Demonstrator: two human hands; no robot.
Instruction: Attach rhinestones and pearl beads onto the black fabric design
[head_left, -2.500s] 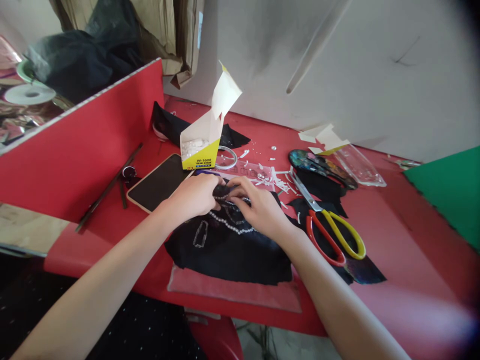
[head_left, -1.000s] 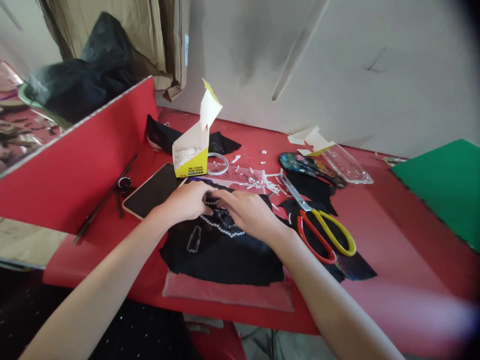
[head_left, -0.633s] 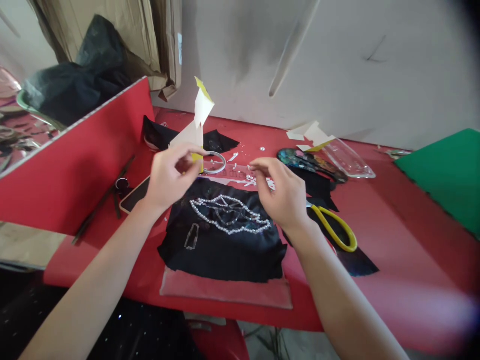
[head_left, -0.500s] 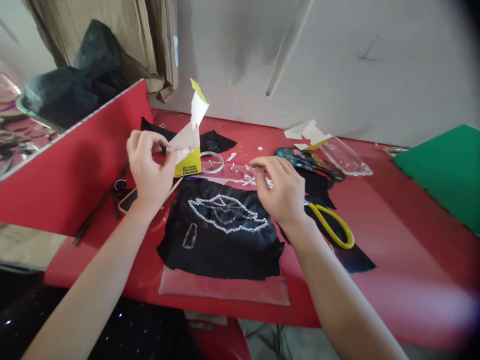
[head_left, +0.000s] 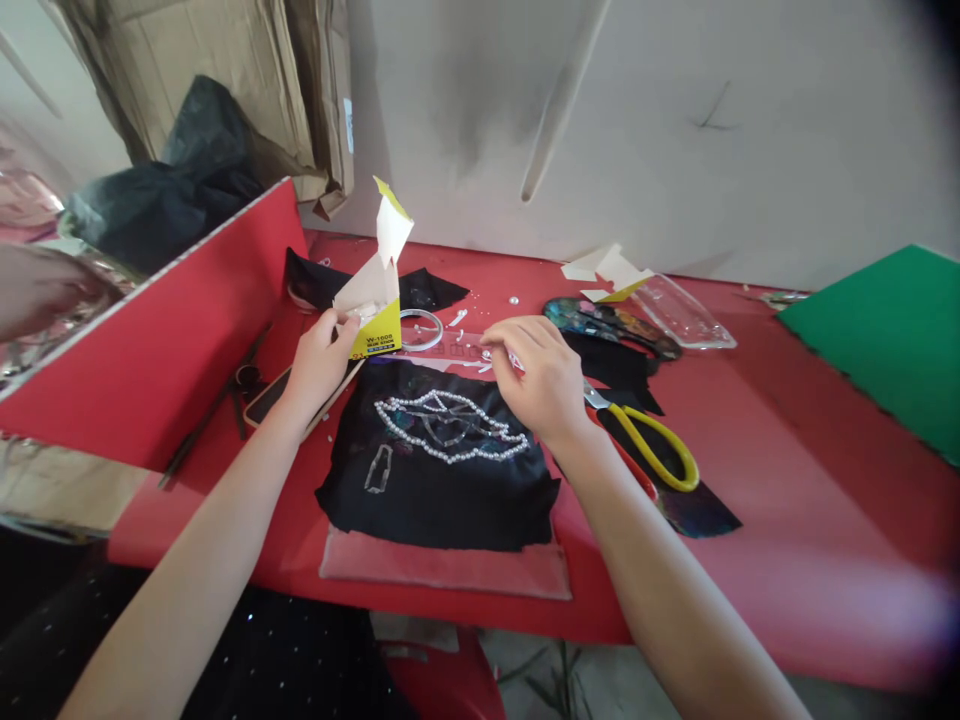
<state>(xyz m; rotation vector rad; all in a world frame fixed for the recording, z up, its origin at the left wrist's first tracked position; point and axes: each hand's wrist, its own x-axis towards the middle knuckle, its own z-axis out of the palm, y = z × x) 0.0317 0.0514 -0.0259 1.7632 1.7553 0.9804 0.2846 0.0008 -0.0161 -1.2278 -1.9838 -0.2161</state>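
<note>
My left hand [head_left: 322, 360] is at the left side of a small yellow-and-white cardboard box [head_left: 384, 328], its thumb and fingers closed on the box's edge. Whitish pieces show in the box's open mouth. Over loose white bits and a clear sheet hovers my right hand [head_left: 536, 375], fingers curled toward the thumb; anything between the tips is too small to make out. Below both hands lies a black cloth [head_left: 442, 510] bearing an outline of pearl beads [head_left: 450, 458], with clear strips inside it and a small clear shape at its left.
Yellow-and-red-handled scissors [head_left: 660, 455] lie right of the cloth. A tape roll [head_left: 421, 330] sits behind it, and a phone [head_left: 266, 395] at left. A clear tray [head_left: 690, 312] is at back right. A red partition [head_left: 150, 330] stands left, with another person's blurred arm [head_left: 45, 290] beyond.
My left hand has come down from above the box onto its side. My right hand has shifted slightly, its thumb now nearer the fingertips. Another person's arm has appeared at the left edge.
</note>
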